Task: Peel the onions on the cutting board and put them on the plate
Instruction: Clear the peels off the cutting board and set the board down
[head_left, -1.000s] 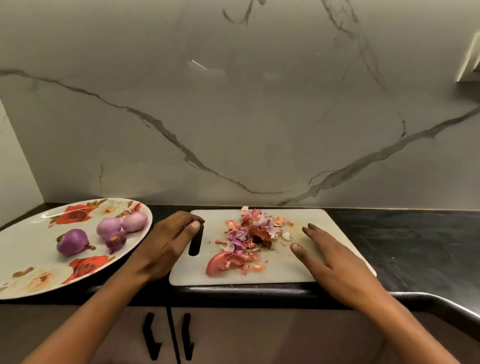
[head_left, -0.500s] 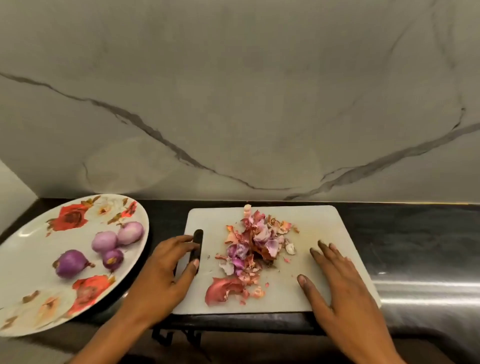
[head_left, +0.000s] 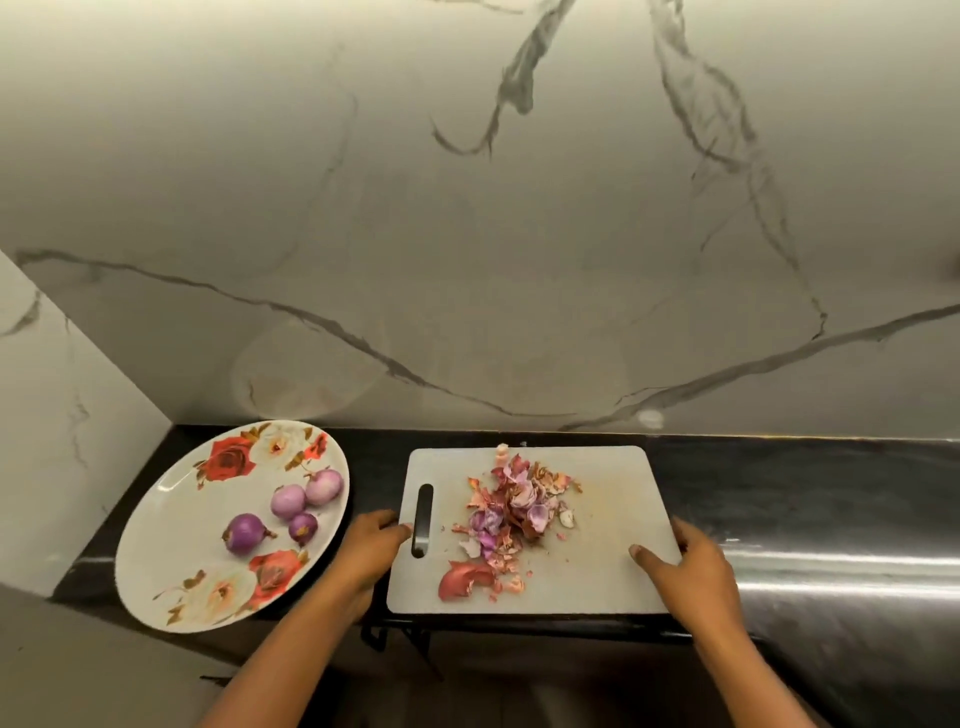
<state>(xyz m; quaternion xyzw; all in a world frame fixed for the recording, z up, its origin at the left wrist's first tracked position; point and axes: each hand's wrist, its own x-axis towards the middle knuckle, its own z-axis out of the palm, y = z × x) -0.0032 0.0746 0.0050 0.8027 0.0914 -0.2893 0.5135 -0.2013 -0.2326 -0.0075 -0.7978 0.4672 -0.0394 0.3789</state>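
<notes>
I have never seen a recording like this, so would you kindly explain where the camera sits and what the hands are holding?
There is no machine here: a person works with two bare hands, and one camera worn on the head looks forward and down at them. On the dark countertop lie a flowered plate with four small onions on it and a white cutting board bearing only a heap of onion skins. The left hand grips the board's left edge beside the handle slot; the right hand grips its right edge, thumb on top.
</notes>
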